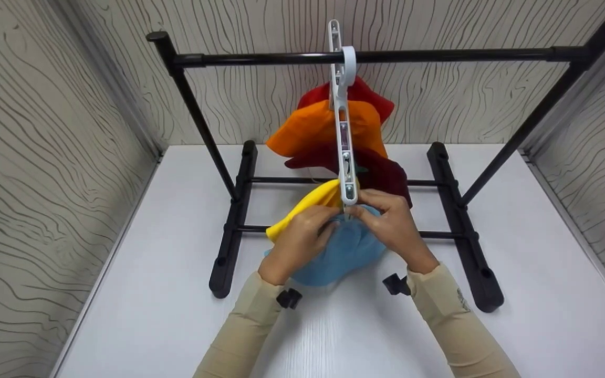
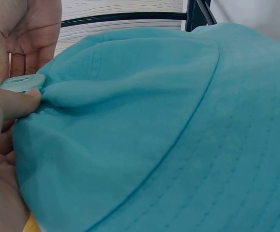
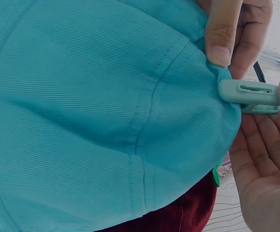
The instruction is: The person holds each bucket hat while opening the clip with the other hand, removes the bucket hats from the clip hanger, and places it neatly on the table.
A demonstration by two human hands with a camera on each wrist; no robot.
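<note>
1. Head view: the blue cap (image 1: 334, 257) hangs below the near end of the white hanger (image 1: 342, 94), between the two hands.
2. Left hand (image 1: 302, 233) pinches the cap's gathered edge; right hand (image 1: 394, 223) grips the tail of the pale clip (image 3: 250, 91), thumb on top and fingers beneath.
3. Clipping the cap to the hanger seems the step in hand. The clip's front lies over the cloth edge; whether it has bitten fully, I cannot tell.
4. Next, I judge, the left hand should steady the fabric while the right lets the clip close.
5. The cap looks soft and finely ribbed, puckered beside the clip, with a curved seam and rows of stitching.
6. Just beyond it are a yellow piece (image 1: 313, 199) to the left and a dark red piece (image 1: 386, 170) to the right.
</note>
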